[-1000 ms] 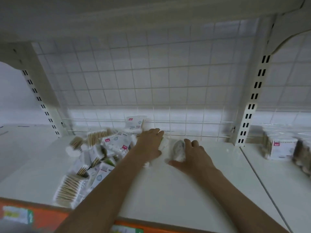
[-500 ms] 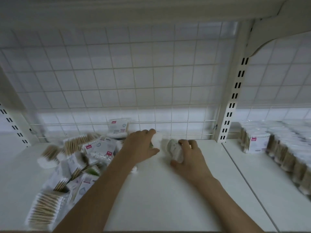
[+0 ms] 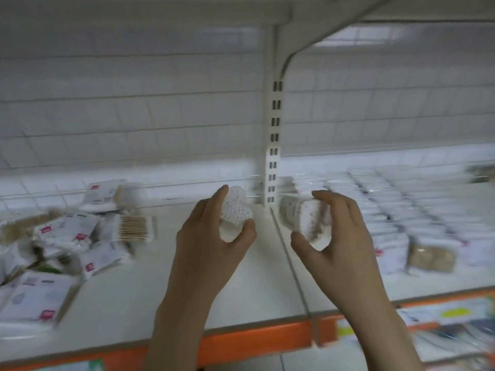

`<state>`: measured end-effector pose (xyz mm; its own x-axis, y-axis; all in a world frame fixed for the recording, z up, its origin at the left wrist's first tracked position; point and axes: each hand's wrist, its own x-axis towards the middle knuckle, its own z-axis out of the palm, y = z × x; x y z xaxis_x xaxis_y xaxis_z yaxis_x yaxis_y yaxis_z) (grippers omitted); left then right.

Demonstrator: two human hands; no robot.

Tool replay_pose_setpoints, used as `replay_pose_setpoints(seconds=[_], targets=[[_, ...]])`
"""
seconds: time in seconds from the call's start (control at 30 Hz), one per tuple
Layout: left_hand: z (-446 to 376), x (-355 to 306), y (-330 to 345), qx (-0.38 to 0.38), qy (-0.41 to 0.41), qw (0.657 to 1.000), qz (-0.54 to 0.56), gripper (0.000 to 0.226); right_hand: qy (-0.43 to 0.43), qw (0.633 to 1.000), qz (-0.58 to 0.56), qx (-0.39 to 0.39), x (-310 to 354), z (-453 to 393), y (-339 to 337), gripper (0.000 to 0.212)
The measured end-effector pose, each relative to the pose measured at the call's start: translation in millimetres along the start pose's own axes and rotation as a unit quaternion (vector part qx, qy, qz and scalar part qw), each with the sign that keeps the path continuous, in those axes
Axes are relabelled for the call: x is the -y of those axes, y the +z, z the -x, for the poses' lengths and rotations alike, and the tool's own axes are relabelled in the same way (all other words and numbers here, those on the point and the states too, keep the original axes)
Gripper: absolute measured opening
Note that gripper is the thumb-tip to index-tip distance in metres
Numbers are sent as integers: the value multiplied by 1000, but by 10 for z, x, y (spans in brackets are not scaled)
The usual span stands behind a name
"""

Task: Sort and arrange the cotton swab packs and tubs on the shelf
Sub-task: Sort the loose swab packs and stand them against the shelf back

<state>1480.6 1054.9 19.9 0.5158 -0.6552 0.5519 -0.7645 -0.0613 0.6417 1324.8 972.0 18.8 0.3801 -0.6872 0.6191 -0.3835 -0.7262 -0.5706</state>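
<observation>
Each hand (left, right) grips a swab tub.

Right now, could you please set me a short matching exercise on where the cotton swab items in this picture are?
Things:
1. heart-shaped tub
2. round tub
3. jumbled packs
4. neat rows of packs

Places:
A. lined up on the right shelf section
B. held in the left hand
C. heaped on the left shelf section
D. held in the right hand

Pairs: 1-B, 2-D, 3-C, 4-A
</observation>
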Motion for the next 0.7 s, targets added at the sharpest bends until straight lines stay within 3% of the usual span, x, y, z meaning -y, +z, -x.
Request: replay_pose_setpoints(seconds=[0.17, 0.37, 0.7], targets=[[219, -836, 681, -20, -4, 999, 36, 65, -4, 1000, 11, -3, -605, 192, -870, 58], [682, -1656, 1478, 32, -7, 995, 90, 64, 38, 998, 45, -8, -1311, 511, -1739, 58], [753, -2345, 2139, 85, 28, 992, 91, 62, 89, 994, 49, -49, -2030, 582, -2334, 60]])
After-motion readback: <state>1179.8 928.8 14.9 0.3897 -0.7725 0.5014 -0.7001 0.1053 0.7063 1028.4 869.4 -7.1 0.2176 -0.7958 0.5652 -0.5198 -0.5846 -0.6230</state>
